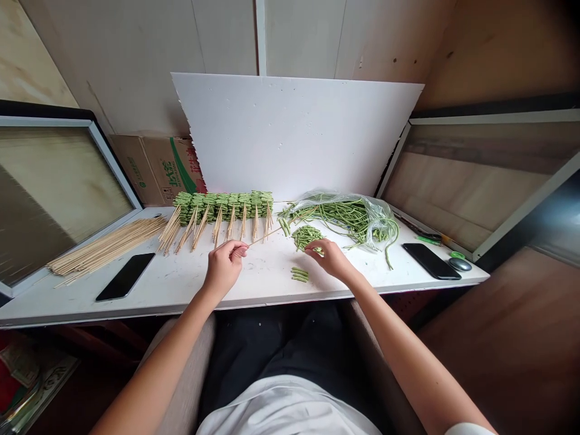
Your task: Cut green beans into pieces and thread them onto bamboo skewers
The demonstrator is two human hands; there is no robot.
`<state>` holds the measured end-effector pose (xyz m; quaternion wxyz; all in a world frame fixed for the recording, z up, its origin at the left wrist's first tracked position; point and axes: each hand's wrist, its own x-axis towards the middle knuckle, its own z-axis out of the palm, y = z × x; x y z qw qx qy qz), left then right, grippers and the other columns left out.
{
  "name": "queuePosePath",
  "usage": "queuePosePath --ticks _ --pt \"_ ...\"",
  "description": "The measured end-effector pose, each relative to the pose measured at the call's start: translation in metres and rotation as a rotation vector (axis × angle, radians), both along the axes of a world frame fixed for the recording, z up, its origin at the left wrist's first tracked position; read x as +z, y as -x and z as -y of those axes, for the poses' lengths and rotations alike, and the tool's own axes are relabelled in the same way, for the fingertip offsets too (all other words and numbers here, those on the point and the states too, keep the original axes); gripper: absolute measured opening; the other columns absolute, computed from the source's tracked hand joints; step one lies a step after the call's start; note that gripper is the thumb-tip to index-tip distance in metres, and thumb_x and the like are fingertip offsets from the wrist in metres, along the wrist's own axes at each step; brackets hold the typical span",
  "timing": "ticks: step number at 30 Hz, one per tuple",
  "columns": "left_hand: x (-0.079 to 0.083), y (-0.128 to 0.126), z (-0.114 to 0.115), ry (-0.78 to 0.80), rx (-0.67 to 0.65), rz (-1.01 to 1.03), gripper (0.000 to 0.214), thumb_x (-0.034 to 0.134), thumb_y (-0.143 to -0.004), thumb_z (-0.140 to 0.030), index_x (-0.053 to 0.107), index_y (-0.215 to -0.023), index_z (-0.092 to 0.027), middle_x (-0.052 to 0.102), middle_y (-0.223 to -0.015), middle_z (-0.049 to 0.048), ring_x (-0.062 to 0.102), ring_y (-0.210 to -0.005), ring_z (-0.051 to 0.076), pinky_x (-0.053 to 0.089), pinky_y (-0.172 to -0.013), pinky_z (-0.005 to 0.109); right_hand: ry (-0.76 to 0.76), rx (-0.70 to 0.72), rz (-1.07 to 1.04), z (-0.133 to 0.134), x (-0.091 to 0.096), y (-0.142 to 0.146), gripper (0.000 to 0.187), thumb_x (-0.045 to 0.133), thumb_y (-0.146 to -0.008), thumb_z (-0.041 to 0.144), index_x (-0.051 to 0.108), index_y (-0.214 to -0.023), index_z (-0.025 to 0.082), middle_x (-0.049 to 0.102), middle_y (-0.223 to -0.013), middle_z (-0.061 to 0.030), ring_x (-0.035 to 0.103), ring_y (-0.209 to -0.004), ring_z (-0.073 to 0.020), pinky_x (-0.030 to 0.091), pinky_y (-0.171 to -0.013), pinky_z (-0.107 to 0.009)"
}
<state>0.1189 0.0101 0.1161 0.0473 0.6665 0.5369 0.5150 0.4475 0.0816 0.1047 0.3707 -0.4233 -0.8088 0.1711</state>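
Note:
My left hand (224, 267) pinches a thin bamboo skewer (265, 236) near its blunt end. Several short green bean pieces (284, 226) sit on the skewer's far end. My right hand (330, 258) rests at the edge of a heap of cut yardlong beans (307, 237), its fingertips pinching a bean piece. A small bundle of cut pieces (299, 274) lies just below that hand. Behind the hands, a long row of bean-loaded skewers (222, 207) lies side by side, with bare ends pointing towards me.
Loose skewers (106, 251) and a black phone (125, 277) lie at the left of the white table (181, 299). Uncut beans fill a plastic bag (353, 219) at the back; another phone (430, 261) and a round grey object (460, 264) are at the right. A white foam board (290, 136) stands behind.

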Motion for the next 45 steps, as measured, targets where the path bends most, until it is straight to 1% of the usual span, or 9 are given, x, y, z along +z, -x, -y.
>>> queuePosePath --ticks 3,6,8,11,16,23,31,37,45 --pt "0.002 0.002 0.001 0.013 -0.013 0.002 0.025 0.058 -0.099 -0.036 0.076 -0.095 -0.019 0.078 -0.080 0.0046 0.074 -0.075 0.021 0.055 -0.069 0.030 0.207 -0.042 -0.411 0.000 0.016 -0.008 0.033 0.081 -0.087 0.055 0.082 -0.098 0.024 0.082 -0.102 -0.0096 0.073 -0.096 -0.0291 0.054 -0.078 -0.039" --pt "0.003 0.004 0.002 0.027 -0.031 -0.005 0.025 0.058 -0.099 -0.037 0.076 -0.096 -0.019 0.079 -0.084 0.0050 0.075 -0.076 0.021 0.056 -0.072 0.031 0.365 -0.025 -0.773 0.004 0.031 -0.013 0.042 0.088 -0.078 0.059 0.082 -0.103 0.026 0.081 -0.103 -0.0069 0.072 -0.104 -0.0265 0.054 -0.080 -0.035" --pt "0.004 0.003 0.004 0.033 -0.043 -0.021 0.025 0.058 -0.098 -0.035 0.076 -0.096 -0.019 0.079 -0.084 0.0049 0.075 -0.077 0.021 0.056 -0.073 0.031 0.426 0.014 -0.918 0.007 0.039 -0.014 0.039 0.089 -0.077 0.057 0.082 -0.102 0.028 0.079 -0.106 -0.0046 0.070 -0.110 -0.0239 0.053 -0.082 -0.032" --pt "0.007 -0.001 0.007 0.036 -0.051 -0.046 0.024 0.057 -0.098 -0.034 0.076 -0.094 -0.020 0.079 -0.083 0.0044 0.075 -0.076 0.021 0.056 -0.073 0.031 0.489 0.081 -1.032 0.010 0.044 -0.016 0.037 0.091 -0.076 0.054 0.082 -0.102 0.030 0.078 -0.109 -0.0028 0.068 -0.115 -0.0227 0.053 -0.084 -0.030" --pt "0.012 -0.005 0.012 0.028 -0.052 -0.068 0.023 0.057 -0.097 -0.032 0.076 -0.092 -0.020 0.077 -0.076 0.0032 0.074 -0.072 0.021 0.054 -0.071 0.030 0.512 0.133 -1.049 0.008 0.046 -0.019 0.041 0.090 -0.075 0.058 0.078 -0.104 0.031 0.077 -0.114 -0.0028 0.067 -0.123 -0.0266 0.057 -0.087 -0.033" --pt "0.012 -0.006 0.011 0.007 -0.059 -0.081 0.022 0.056 -0.096 -0.028 0.076 -0.090 -0.021 0.076 -0.074 0.0029 0.073 -0.070 0.020 0.054 -0.068 0.030 0.499 0.194 -0.972 0.018 0.054 -0.015 0.034 0.083 -0.085 0.055 0.076 -0.106 0.030 0.074 -0.134 -0.0042 0.060 -0.141 -0.0292 0.056 -0.101 -0.038" --pt "0.010 -0.004 0.010 0.022 -0.043 -0.084 0.022 0.056 -0.095 -0.028 0.076 -0.088 -0.021 0.076 -0.074 0.0027 0.073 -0.070 0.021 0.055 -0.069 0.030 0.518 0.235 -1.014 0.021 0.056 -0.013 0.027 0.083 -0.086 0.050 0.078 -0.104 0.031 0.077 -0.131 -0.0041 0.061 -0.141 -0.0297 0.053 -0.106 -0.041" --pt "0.008 -0.003 0.009 0.018 -0.038 -0.089 0.021 0.056 -0.095 -0.027 0.075 -0.088 -0.021 0.076 -0.074 0.0027 0.073 -0.070 0.020 0.054 -0.069 0.031 0.488 0.189 -0.968 0.022 0.056 -0.011 0.032 0.084 -0.083 0.056 0.077 -0.100 0.030 0.078 -0.128 -0.0048 0.063 -0.138 -0.0301 0.054 -0.104 -0.042" --pt "0.008 -0.005 0.009 0.024 -0.023 -0.085 0.022 0.056 -0.094 -0.028 0.076 -0.086 -0.021 0.078 -0.077 0.0039 0.071 -0.067 0.020 0.055 -0.068 0.030 0.481 0.147 -1.003 0.024 0.056 -0.008 0.030 0.086 -0.082 0.053 0.081 -0.098 0.028 0.081 -0.119 -0.0047 0.061 -0.142 -0.0305 0.054 -0.106 -0.040"
